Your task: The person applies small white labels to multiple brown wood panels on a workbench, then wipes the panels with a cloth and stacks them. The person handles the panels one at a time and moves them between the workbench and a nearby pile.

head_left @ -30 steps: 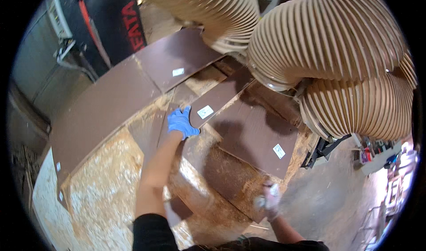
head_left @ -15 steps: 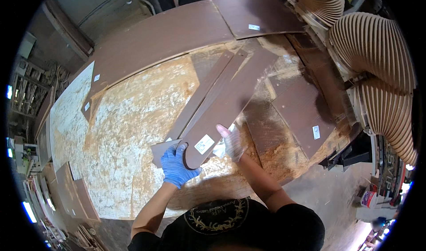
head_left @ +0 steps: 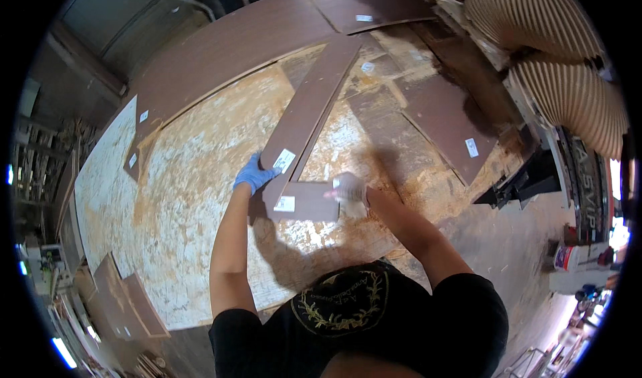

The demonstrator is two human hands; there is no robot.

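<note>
A long brown board (head_left: pixel 304 107) lies slantwise across the table on top of another strip, whose edge shows along its right side. A white label (head_left: pixel 284 160) is stuck near its lower end. My left hand (head_left: pixel 254 174), in a blue glove, grips that board's left edge near the label, its thumb lying over the top. Below sits a short brown board (head_left: pixel 311 201) with its own white label, partly under the long one. My right hand (head_left: pixel 350 192), in a pale glove, is at the short board's right end; motion blur hides its fingers.
Large brown panels (head_left: pixel 227 50) cover the far side of the dusty worktable (head_left: pixel 200 211). Another labelled panel (head_left: pixel 451 127) rests at the right. Ribbed hoses (head_left: pixel 535 10) and machinery border the upper right. More boards (head_left: pixel 124 298) stand off the table's left corner.
The long board has swung left onto the strip beside it. My right hand has left the long board and come to the short board, which now shows further to the right.
</note>
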